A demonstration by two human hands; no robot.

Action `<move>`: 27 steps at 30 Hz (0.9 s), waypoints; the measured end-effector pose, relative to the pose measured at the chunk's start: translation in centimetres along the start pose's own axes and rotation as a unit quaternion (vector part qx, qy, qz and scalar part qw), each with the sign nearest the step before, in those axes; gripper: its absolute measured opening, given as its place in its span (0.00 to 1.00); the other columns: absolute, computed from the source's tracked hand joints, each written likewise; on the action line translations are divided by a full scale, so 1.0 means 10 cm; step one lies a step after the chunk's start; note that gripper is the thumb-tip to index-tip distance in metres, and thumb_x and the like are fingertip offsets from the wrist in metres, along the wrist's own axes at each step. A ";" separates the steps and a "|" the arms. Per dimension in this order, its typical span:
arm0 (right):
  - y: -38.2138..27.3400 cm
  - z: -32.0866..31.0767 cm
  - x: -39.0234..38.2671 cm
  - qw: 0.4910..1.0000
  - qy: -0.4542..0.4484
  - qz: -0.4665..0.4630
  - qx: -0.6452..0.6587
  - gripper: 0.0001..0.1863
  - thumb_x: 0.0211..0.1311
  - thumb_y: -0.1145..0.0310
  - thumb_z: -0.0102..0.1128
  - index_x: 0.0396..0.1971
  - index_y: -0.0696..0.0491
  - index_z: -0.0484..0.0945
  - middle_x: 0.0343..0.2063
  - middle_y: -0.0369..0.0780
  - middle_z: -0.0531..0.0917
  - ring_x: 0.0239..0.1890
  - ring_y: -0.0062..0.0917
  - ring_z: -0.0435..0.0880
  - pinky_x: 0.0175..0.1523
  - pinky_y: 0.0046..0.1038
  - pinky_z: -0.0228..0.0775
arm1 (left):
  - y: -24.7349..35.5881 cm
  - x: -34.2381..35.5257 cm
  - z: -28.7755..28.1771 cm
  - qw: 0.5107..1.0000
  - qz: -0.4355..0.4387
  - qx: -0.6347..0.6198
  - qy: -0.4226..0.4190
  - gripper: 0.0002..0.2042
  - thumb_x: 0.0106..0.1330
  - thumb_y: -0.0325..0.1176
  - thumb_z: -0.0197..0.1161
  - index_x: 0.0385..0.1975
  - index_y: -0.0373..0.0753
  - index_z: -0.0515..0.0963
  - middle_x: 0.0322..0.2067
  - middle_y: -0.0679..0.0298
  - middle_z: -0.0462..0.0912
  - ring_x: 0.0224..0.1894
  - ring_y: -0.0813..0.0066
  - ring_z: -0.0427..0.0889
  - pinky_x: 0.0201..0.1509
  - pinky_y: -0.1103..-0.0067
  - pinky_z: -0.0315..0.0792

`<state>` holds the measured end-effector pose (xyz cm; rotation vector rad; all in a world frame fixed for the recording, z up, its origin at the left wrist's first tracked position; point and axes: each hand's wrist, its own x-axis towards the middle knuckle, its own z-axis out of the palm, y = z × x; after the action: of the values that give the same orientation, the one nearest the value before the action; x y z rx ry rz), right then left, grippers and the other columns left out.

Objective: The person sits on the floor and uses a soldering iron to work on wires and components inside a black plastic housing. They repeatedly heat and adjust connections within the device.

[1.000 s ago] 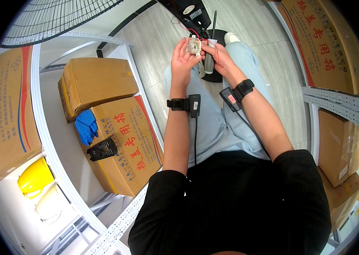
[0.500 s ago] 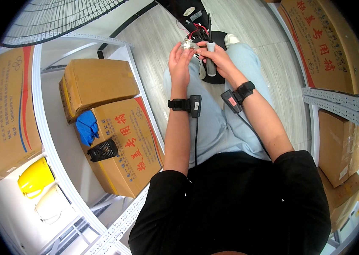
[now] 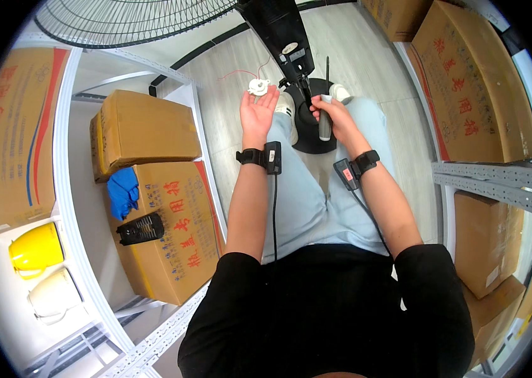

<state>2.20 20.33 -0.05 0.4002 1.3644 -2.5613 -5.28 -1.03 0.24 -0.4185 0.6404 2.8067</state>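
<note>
My left hand (image 3: 257,112) is palm up with its fingers stretched out, bearing a small white motor (image 3: 258,87) near the fingertips. Thin red wires (image 3: 241,74) trail from the motor, spreading left and upward. In my right hand (image 3: 339,118) is a screwdriver (image 3: 324,126) with a grey handle, its dark shaft pointing away from me; my fingers wrap the handle. Between and beyond my hands leans the black body of a fan (image 3: 278,38), above a round black base (image 3: 313,143) between my feet.
The wire fan guard (image 3: 134,22) spans the upper left. On the left shelf, cardboard boxes (image 3: 146,129) carry a blue cloth (image 3: 123,191) and a black slotted cover (image 3: 141,229); yellow (image 3: 36,249) and white (image 3: 55,295) mugs stand nearby. Boxes (image 3: 467,94) fill the right shelf.
My hands have moved apart from where they met around the motor. The left hand has turned palm up; the right has drawn back with the screwdriver. The red wires now hang to the left.
</note>
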 end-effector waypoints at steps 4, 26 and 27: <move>-0.04 0.02 -0.08 1.000 -0.012 0.010 -0.016 0.11 0.64 0.67 0.61 0.44 0.56 0.76 0.34 0.37 0.81 0.32 0.17 0.79 0.37 0.19 0.72 | 0.08 0.30 -0.13 0.998 -0.031 0.032 0.042 0.22 0.76 0.43 0.44 0.62 0.35 0.56 0.60 0.39 0.63 0.62 0.41 0.69 0.66 0.53 0.68; 0.06 -0.17 -0.19 0.988 -0.015 0.032 -0.151 0.16 0.55 0.75 0.60 0.45 0.58 0.72 0.31 0.38 0.81 0.30 0.20 0.79 0.38 0.22 0.72 | -0.40 0.67 -0.07 0.990 -0.058 0.093 0.094 0.20 0.69 0.35 0.55 0.58 0.38 0.61 0.51 0.42 0.70 0.53 0.49 0.76 0.59 0.58 0.76; 0.06 -0.16 -0.22 0.989 -0.025 0.023 -0.142 0.17 0.56 0.76 0.59 0.46 0.59 0.72 0.31 0.38 0.81 0.31 0.20 0.78 0.39 0.22 0.71 | -0.40 0.65 -0.09 0.990 -0.050 0.105 0.083 0.21 0.69 0.35 0.55 0.59 0.38 0.61 0.52 0.43 0.70 0.53 0.50 0.76 0.59 0.58 0.76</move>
<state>4.71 21.48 -0.61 0.3087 1.6484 -2.2790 -10.02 3.08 -4.22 -0.6287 0.9143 2.5945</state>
